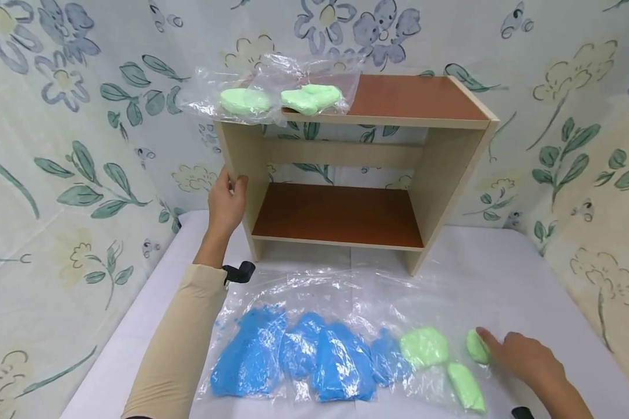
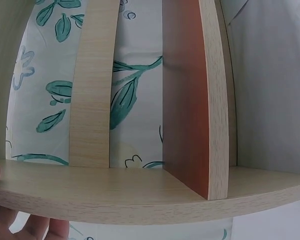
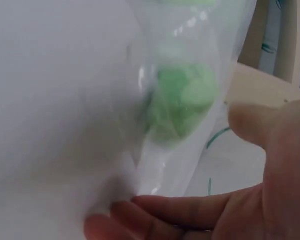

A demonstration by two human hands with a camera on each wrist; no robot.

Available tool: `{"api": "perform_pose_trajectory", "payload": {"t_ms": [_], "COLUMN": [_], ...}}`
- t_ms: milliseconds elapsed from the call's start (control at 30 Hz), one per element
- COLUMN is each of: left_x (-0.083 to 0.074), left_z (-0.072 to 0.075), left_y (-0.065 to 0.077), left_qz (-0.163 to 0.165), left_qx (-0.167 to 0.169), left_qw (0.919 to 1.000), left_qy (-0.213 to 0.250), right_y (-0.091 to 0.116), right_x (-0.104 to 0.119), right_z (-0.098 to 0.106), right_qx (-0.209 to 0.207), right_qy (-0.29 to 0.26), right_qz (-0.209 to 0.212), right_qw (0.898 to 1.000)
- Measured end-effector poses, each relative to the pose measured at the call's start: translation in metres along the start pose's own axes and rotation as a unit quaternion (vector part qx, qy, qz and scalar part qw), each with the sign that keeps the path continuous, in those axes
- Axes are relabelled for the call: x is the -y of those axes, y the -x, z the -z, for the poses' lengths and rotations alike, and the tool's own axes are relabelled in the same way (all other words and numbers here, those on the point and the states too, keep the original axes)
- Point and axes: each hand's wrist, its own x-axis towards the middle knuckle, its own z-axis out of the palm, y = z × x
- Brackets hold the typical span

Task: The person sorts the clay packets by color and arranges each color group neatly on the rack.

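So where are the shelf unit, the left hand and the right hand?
Two-tier shelf unit [image 1: 339, 214]: head view, middle of the lower board.
Left hand [image 1: 226, 206]: head view, below the thumb.
Right hand [image 1: 529, 359]: head view, back of the hand.

At eight o'clock in the left wrist view, the edge crops your left hand [image 2: 32, 228]; at four o'clock in the right wrist's, your right hand [image 3: 270, 200] is cropped and blurred, the green lump [image 3: 182, 102] blurred.

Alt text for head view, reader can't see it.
The left hand grips a shelf unit by its side; the right hand is at a green lump. Bagged blue lumps lie before the unit, two green pieces on top.
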Motion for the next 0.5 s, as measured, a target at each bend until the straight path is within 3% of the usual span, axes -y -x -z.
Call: {"api": "perform_pose_trajectory", "payload": {"t_ms": [67, 200, 300, 400, 500], "left_x": [0.0, 0.0, 0.001, 0.001, 0.0], "left_z": [-0.001, -0.001, -0.001, -0.001, 0.0], "left_y": [0.0, 0.0, 0.0, 0.001, 0.0], "left_qz": [0.0, -0.006, -0.007, -0.006, -0.01], "left_qx": [-0.002, 0.001, 0.006, 0.003, -0.003], "left_qw": [1.0, 1.0, 0.9999, 1.0, 0.9999], "left_qy": [0.001, 0.005, 0.005, 0.004, 0.004], "right_y": [0.003, 0.001, -0.003, -0.006, -0.01], "right_x": [0.003, 0.01, 0.009, 0.006, 0.001], "right_z": [-0.001, -0.002, -0.004, -0.005, -0.004], "right_qx": [0.005, -0.025, -0.036, -0.028, 0.004], "right_qy": [-0.002, -0.018, -0.037, -0.072, -0.141], "right_qz": [0.021, 0.055, 0.058, 0.049, 0.045], "right_qw": [1.0, 0.998, 0.997, 0.996, 0.989]}}
